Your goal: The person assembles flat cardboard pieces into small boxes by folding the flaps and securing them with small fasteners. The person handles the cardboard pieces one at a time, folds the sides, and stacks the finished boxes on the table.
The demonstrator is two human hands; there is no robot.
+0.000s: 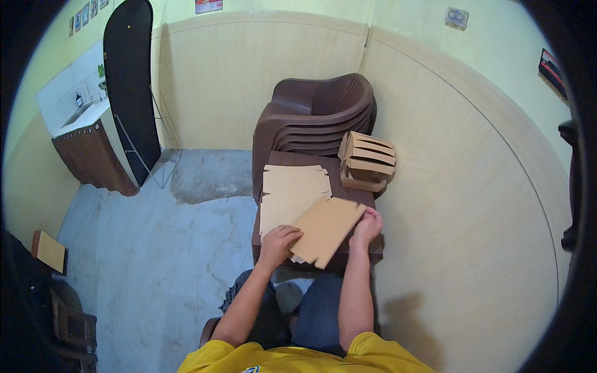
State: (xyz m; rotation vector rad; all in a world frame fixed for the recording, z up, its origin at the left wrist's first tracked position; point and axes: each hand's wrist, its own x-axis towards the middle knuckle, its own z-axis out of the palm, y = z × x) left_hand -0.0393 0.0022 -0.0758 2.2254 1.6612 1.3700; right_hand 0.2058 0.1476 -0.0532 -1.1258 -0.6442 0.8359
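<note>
Between my two hands is a flat brown cardboard blank (pixel 328 227), tilted, with slits cut in its edges. My left hand (pixel 280 244) grips its left edge, and my right hand (pixel 368 227) pinches its upper right corner. Beneath it lie more flat cardboard blanks (pixel 292 181), stacked on the brown plastic surface (pixel 364 199) in front of me. Beyond my right hand, folded cardboard boxes (pixel 368 161) sit piled at the far right of that surface.
Stacked brown plastic chairs (pixel 320 118) stand behind the blanks, close to the panelled wall (pixel 460 186). At the far left are a black ironing board (pixel 129 81) on end and a sink counter (pixel 93 118). A small wooden stool (pixel 50 252) stands at the left edge.
</note>
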